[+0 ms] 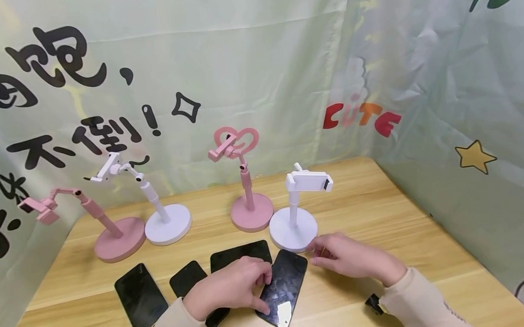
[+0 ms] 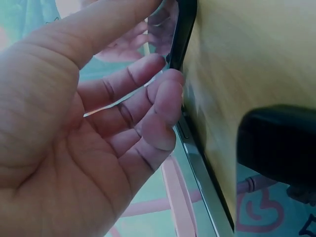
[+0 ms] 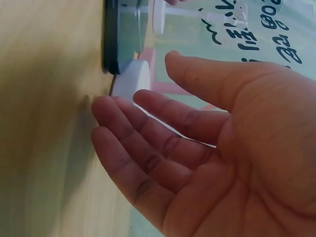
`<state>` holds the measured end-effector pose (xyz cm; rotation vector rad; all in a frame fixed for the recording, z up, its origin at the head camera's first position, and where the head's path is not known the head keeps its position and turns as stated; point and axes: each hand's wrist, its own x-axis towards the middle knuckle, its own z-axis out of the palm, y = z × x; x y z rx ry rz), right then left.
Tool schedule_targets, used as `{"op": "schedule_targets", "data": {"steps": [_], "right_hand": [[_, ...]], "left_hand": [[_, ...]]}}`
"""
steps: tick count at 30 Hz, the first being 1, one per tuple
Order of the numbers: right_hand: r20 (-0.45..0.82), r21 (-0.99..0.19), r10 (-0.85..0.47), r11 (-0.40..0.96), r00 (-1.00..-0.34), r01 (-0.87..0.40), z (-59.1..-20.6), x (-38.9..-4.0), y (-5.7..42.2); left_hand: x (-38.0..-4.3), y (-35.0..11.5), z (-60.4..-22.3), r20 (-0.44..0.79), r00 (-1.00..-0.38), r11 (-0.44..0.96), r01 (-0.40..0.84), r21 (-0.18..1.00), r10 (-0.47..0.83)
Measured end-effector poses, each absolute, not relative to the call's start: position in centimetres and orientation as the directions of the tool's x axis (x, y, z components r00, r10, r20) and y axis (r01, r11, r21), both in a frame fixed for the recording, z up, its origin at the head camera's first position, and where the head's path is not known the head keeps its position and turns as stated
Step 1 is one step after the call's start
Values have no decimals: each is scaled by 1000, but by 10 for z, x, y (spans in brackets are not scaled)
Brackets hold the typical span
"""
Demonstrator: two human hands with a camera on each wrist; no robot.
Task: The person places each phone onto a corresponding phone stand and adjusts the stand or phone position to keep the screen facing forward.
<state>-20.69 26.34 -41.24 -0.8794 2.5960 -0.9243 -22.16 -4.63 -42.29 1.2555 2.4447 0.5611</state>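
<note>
My left hand (image 1: 232,284) reaches over a black smartphone (image 1: 289,274), which lies screen up at a slant on the table. Its thumb is at the phone's lower left and its fingertips are by the left edge; in the left wrist view its fingers (image 2: 165,103) are loosely bent. To the right of that phone, my right hand (image 1: 354,257) hovers low with relaxed fingers, its palm empty in the right wrist view. The fingertips are near the round base of a white phone stand (image 1: 293,228). Another phone (image 1: 239,254) lies sideways behind the left hand.
Two more phones lie on the left, a black one (image 1: 140,298) and one (image 1: 188,278) partly hidden by my left hand. Along the back stand a pink stand (image 1: 252,212), a white stand (image 1: 168,223) and another pink stand (image 1: 120,238). Printed cloth (image 1: 262,61) encloses the wooden table (image 1: 424,254).
</note>
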Motion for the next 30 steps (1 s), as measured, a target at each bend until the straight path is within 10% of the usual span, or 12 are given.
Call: {"op": "schedule_targets", "data": {"steps": [30], "right_hand": [[-16,-579,-613,650,-790,-493,-423,-198,243]], "left_hand": [[-206,-51,-423,-99,-591,578,718,388,800]]}}
